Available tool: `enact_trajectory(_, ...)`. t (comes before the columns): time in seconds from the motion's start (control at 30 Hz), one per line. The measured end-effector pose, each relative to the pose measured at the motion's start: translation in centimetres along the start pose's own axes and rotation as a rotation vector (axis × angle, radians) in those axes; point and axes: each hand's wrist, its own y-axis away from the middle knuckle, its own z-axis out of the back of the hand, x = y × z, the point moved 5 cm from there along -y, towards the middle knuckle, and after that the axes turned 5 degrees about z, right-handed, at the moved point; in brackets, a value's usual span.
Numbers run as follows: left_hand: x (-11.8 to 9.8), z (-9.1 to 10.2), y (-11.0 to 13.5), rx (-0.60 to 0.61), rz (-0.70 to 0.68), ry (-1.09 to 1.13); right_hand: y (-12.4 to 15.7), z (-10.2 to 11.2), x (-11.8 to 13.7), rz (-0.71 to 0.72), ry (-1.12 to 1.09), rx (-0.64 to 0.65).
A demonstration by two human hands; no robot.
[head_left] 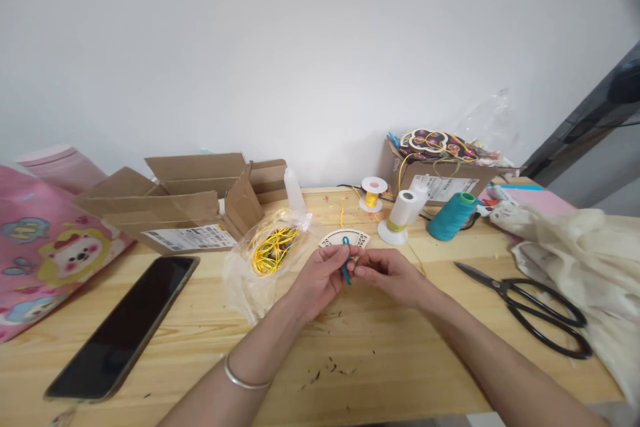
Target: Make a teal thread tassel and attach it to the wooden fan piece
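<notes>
A looped bundle of teal thread (346, 273) is pinched between my two hands at the middle of the table. My left hand (323, 277) has its thumb and fingers closed on the bundle, whose loop stands up above them and whose tail hangs below. From the other side, my right hand (387, 273) brings its fingertips together against the thread; its exact grip is partly hidden. Just beyond the hands lies a pale fan-shaped wooden piece (345, 237) with cut-out ends and a yellow cord (342, 217) at its top.
A plastic bag of yellow cords (273, 250), an open cardboard box (170, 207) and a phone (125, 327) lie left. A yellow spool (373, 197), white spool (400, 213), teal thread cone (453, 217), filled box (440, 173), black scissors (535, 310) and cream cloth (575, 267) are right.
</notes>
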Motion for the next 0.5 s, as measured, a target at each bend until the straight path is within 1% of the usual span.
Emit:
enact_trajectory(0.1,-0.4,0.0,0.0,-0.014,-0.057,-0.051,-0.1,0.1,0.1,-0.034,-0.103,-0.010)
enact_trajectory(0.2,-0.6,0.2,0.0,-0.040,-0.098,-0.075,-0.2,0.3,0.2,-0.063,-0.114,-0.041)
enact_trajectory(0.3,-0.5,0.4,-0.1,-0.061,-0.109,-0.090,-0.3,1.3,0.2,-0.039,-0.040,-0.178)
enact_trajectory(0.37,-0.4,0.6,-0.1,-0.079,-0.089,-0.098,-0.2,1.9,0.3,0.007,0.054,-0.280)
enact_trajectory(0.4,-0.2,0.7,-0.1,-0.084,-0.070,-0.092,-0.2,2.1,0.5,0.037,0.109,-0.308)
enact_trajectory(0.43,-0.1,0.8,-0.2,-0.082,-0.047,-0.078,-0.2,2.1,0.7,0.072,0.158,-0.314)
enact_trajectory(0.5,0.2,0.7,-0.2,-0.061,-0.007,-0.042,-0.1,1.7,1.1,0.140,0.230,-0.259)
